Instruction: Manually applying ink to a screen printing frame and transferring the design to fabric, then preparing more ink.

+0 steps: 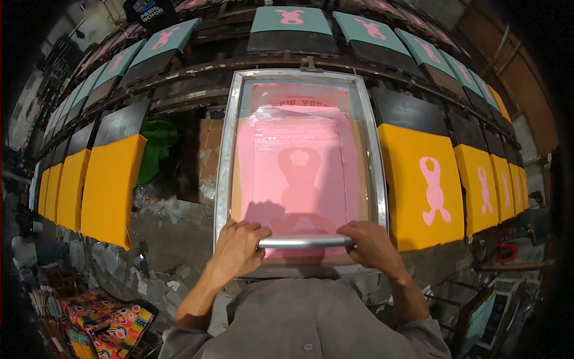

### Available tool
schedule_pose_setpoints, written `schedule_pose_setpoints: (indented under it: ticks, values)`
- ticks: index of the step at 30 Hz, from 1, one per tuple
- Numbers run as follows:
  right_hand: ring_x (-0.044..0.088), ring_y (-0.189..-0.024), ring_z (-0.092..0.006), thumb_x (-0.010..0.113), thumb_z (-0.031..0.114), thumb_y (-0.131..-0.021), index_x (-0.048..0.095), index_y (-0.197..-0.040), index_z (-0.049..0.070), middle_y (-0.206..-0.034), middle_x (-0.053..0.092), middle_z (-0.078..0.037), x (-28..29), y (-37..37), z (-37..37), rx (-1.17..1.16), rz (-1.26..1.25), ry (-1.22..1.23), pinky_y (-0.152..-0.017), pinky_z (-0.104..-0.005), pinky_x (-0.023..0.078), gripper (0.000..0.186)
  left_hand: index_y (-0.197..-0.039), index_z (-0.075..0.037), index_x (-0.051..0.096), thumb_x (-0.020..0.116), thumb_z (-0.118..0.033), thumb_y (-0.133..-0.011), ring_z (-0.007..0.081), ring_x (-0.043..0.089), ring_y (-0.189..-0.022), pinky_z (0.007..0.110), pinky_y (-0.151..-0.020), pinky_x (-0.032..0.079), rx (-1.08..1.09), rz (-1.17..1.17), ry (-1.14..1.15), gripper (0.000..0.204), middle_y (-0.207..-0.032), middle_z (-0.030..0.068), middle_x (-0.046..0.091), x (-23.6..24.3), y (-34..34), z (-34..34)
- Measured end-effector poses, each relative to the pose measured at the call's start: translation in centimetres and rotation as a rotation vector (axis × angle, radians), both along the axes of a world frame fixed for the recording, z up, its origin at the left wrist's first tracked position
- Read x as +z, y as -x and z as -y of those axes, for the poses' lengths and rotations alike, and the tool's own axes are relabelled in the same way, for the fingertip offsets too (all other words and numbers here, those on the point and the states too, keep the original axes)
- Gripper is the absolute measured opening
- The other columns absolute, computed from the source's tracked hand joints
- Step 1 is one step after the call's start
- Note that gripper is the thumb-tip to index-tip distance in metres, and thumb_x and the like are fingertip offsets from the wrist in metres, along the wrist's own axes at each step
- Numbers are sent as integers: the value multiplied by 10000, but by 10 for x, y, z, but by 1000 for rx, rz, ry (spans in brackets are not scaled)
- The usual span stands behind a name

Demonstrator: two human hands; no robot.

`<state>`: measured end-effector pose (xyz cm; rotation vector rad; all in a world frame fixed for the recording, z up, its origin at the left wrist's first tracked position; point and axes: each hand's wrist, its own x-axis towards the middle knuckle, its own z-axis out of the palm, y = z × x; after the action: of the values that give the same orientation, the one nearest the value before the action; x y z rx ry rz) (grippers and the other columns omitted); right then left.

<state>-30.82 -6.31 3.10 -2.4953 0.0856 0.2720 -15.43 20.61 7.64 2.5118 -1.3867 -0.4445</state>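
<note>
I grip a silver squeegee [305, 240] with my left hand [242, 244] at its left end and my right hand [371, 244] at its right end, fingers bent round it. The bar lies across the lower part of a metal-framed printing screen [373, 161] that is coated with pink ink [302, 128]. A faint darker pink rabbit-like shape shows through the middle of the screen, with a hand's shadow over its lower left.
Yellow cloths on boards [110, 185] line the left; those on the right [406, 185] bear pink rabbit prints. Mint cloths [269, 21] with similar prints line the back. Patterned fabric [107, 317] lies lower left, frames [484, 323] stand lower right.
</note>
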Motion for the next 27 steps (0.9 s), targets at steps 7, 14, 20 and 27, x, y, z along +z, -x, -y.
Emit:
schedule_pose_setpoints:
  ticks: [7, 14, 20, 27]
  values:
    - [664, -859, -354, 683, 65, -715, 707, -968, 104, -883, 687, -159, 1, -142, 84, -116, 183, 138, -755, -429, 525, 256, -989, -104, 714, 696, -133, -718, 373, 679, -778, 477, -738, 543, 27, 142, 20, 273, -815, 158, 698, -1, -143, 82]
    - [656, -797, -407, 668, 42, -693, 723, -950, 86, -841, 694, -193, -36, -250, 134, -90, 308, 238, -735, -462, 529, 266, -974, -83, 727, 743, -251, -767, 382, 687, -829, 475, -760, 543, 118, 170, 0, 267, -859, 190, 711, -27, -227, 143]
    - [660, -850, -396, 677, 54, -665, 729, -930, 74, -881, 704, -178, -42, -243, 136, -39, 112, 248, -782, -454, 532, 270, -961, -83, 748, 688, -152, -768, 403, 682, -823, 469, -764, 549, 135, 216, 15, 213, -831, 218, 700, -44, -223, 136]
    - [660, -872, -374, 653, 14, -663, 739, -940, 90, -908, 708, -146, -32, -197, 110, -6, 70, 169, -791, -442, 535, 300, -900, -67, 726, 689, -105, -714, 395, 676, -794, 464, -750, 539, 136, 88, -42, 193, -814, 187, 696, -43, -183, 112]
